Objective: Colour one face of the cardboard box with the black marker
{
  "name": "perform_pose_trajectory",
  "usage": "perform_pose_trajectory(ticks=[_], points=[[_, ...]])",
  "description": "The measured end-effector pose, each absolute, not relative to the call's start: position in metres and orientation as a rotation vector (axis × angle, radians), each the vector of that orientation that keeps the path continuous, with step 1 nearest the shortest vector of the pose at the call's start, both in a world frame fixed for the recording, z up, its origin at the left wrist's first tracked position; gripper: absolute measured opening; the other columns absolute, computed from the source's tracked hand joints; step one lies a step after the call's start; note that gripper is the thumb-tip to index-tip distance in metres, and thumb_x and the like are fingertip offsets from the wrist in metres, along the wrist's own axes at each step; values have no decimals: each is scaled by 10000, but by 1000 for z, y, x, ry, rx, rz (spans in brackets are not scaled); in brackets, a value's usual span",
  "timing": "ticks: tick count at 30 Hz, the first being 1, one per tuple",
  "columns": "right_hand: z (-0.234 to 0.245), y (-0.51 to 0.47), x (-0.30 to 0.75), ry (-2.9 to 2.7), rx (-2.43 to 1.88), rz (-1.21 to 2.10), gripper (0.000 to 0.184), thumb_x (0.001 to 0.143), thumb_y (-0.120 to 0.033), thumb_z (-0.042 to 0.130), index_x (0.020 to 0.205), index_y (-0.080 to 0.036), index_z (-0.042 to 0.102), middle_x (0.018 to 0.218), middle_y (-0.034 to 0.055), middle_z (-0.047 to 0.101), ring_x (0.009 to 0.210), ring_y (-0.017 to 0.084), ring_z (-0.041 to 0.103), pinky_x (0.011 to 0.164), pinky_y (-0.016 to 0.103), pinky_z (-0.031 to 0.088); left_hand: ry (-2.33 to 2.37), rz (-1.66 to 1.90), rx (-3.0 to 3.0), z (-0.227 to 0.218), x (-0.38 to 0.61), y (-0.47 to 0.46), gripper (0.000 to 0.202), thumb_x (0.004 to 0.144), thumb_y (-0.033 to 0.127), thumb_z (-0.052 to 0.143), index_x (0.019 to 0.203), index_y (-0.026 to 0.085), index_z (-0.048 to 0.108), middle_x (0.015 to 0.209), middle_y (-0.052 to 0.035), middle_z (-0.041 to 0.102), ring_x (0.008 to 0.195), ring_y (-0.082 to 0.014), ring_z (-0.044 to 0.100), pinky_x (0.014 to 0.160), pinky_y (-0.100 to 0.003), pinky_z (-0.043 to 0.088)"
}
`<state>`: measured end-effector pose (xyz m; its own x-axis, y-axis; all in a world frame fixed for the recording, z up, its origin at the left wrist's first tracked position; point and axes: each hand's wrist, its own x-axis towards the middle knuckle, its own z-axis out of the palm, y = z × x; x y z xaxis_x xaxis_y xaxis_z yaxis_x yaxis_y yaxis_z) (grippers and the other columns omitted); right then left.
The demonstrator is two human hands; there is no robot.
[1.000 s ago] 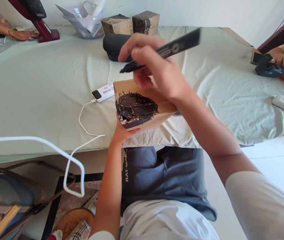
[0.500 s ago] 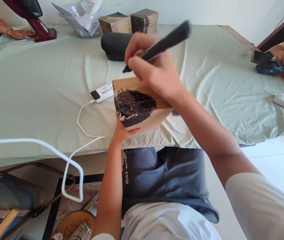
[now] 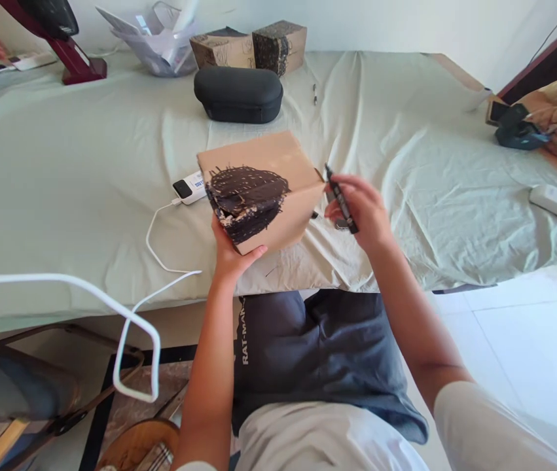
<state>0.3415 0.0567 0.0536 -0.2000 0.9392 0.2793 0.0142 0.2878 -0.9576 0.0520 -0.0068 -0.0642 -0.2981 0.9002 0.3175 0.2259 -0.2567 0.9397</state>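
Your right hand (image 3: 362, 210) was half curled, its fingers gripping a slim black marker pen (image 3: 341, 199) whose long axis slanted from near right to far left, tip away from you. Just left of that hand was a tan cardboard box (image 3: 266, 154) with a scribbled black patch (image 3: 251, 186); its right corner sat close to the tip, though contact could not be told. Your right hand was nearer that corner; your left hand (image 3: 233, 260) clasped the lower left end, thumb along the near face. The box stood tilted at the near side of the cloth-covered tabletop (image 3: 86, 163). Half a second before, the right hand and marker had been above the box; they had since swung right, uncovering its top and the black rounded case (image 3: 239, 98) beyond.
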Motion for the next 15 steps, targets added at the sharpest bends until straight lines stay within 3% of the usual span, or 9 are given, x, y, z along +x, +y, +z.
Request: perform_pose_trajectory(ticks=[3,6,10,15], points=[[22,50,348,-1658,-1221,965,433,892,-321,640,1318,-261,593,1007,42,772,589,148,627,618,327,534,1492,1678,1331,-73,49,0,1305,578,735,937,1576,228,265,1544,-232,514,1406,-364,597,1223,-578,465],[7,38,352,-1865,-1531,622,447,874,-201,586,1320,-201,616,1048,107,779,807,243,721,795,399,562,1498,1692,1290,-80,47,3,1222,611,755,909,1525,225,296,1452,-210,578,1321,-338,655,1204,-573,483],[3,26,355,-2077,-1765,394,366,882,-151,555,1208,-159,723,1160,160,753,1000,314,732,867,403,546,1501,1672,1309,-81,45,2,1236,585,705,945,1521,224,296,1472,-215,561,1341,-344,640,1195,-564,492],[4,29,348,-2178,-1815,375,411,936,-157,537,1298,-176,733,1211,130,744,1096,309,718,838,366,527,1493,1641,1290,-74,46,0,1241,563,657,957,1520,237,288,1482,-215,557,1328,-350,643,1177,-572,499]])
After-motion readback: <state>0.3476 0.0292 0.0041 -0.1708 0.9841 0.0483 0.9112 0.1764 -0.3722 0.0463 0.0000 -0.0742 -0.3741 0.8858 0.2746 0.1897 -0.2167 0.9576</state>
